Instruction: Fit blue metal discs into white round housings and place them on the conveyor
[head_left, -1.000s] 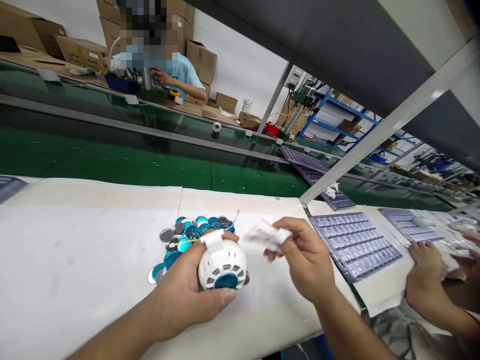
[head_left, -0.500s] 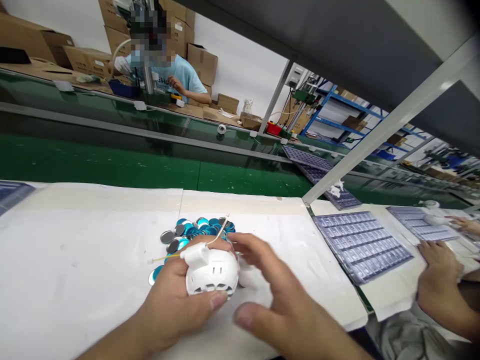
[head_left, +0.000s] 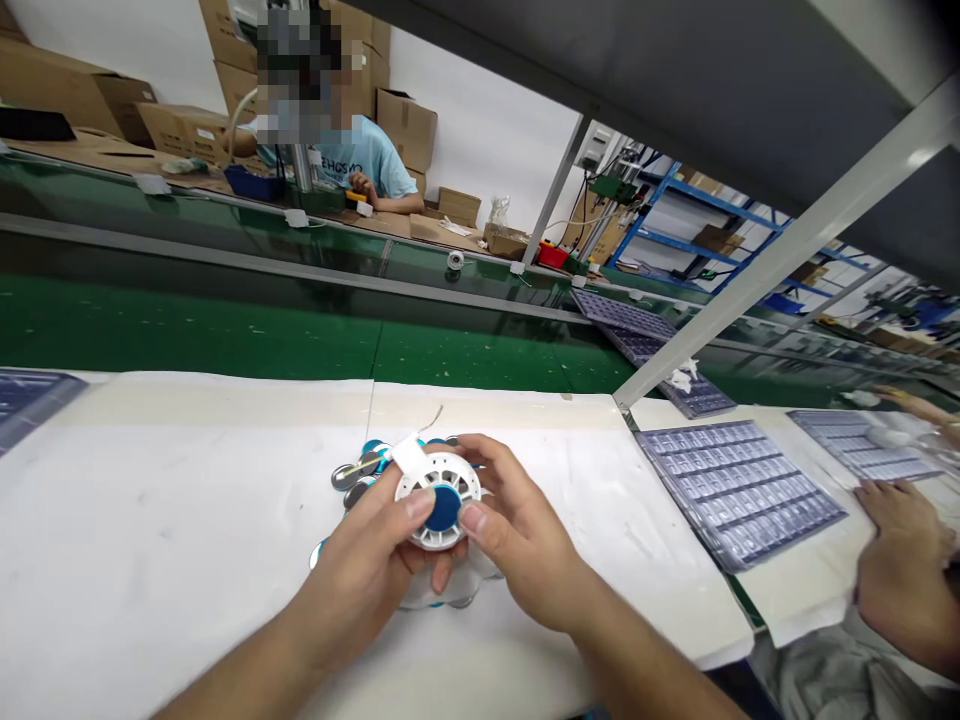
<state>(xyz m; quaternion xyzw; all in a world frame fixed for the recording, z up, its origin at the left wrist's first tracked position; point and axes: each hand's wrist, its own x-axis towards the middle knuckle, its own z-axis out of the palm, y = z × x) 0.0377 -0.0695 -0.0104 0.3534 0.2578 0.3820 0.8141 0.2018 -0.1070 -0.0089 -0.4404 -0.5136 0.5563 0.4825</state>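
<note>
Both hands hold a white round plastic housing (head_left: pixel 457 470), its slotted, spoked face turned up toward me. A blue disc (head_left: pixel 445 510) lies at the centre of that face. My left hand (head_left: pixel 352 550) grips the left side, its thumb on the disc's edge. On the other side, my right hand (head_left: pixel 529 545) curls round the rim with its thumb against the disc's right edge. Thin wires (head_left: pixel 366 464) stick out near the housing's white side block. Behind and partly under the hands lies a pile of blue and silver discs (head_left: pixel 358 492) on white sheeting (head_left: pixel 187 520).
Clear plastic trays (head_left: pixel 742 490) lie to the right, past a slanted metal post (head_left: pixel 750 265). A neighbour's arm (head_left: pixel 900 540) is at the far right. Beyond the green belt (head_left: pixel 300 335), a person in a blue shirt (head_left: pixel 382 165) sits by cardboard boxes. Another tray (head_left: pixel 34 405) is at left.
The housing has been turned so its spoked face, with the blue disc, shows instead of its domed side. My right hand has closed onto the housing from open beside it.
</note>
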